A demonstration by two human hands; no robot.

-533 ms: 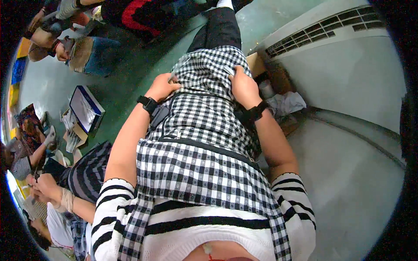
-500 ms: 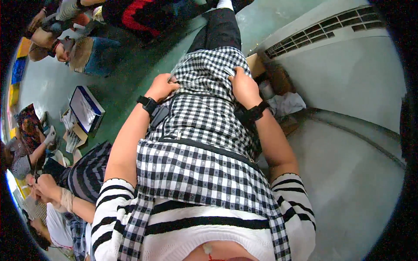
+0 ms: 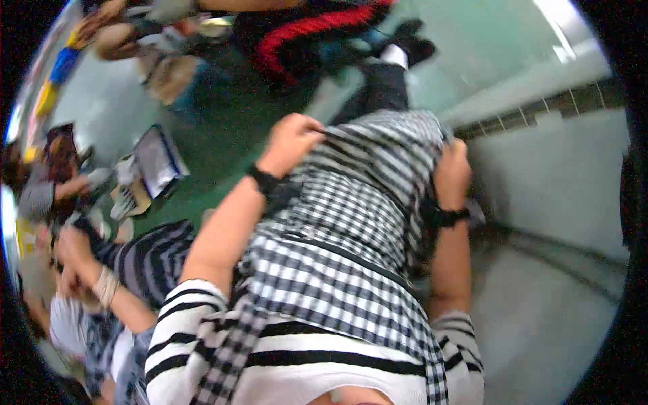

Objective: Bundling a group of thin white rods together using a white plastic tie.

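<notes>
Only the head view here, looking down. The person is holding a black-and-white checked cloth (image 3: 351, 223) stretched out in front of their striped top (image 3: 324, 358), and everything else I'm placing off that cloth.

The left hand (image 3: 291, 138) is sitting at the cloth's far left corner, fingers curled in a tight grip on a bunch of the edge. The right hand (image 3: 452, 172) is at the far right edge, its grip closed on the fabric too, thumb side up. Both wrists are wearing black bands, the left band (image 3: 264, 182) just below its hand. Past the cloth's far end a dark trouser leg is showing over the green floor (image 3: 223, 148). Left of the cloth, a framed flat thing (image 3: 156, 162) is lying on the floor, and another person's striped sleeve (image 3: 155, 260) is poking in. To the right there's a pale unit with vent slats (image 3: 547, 175).

My read – they're mid-pull, drawing the far edge out to spread or straighten it. The next move is probably calling for both grips staying even so the edge isn't skewing.

Versus half a second ago: the hands are clamped on the same edge, but the view is tilting and the far checks are smearing into streaks – so things are moving.
</notes>
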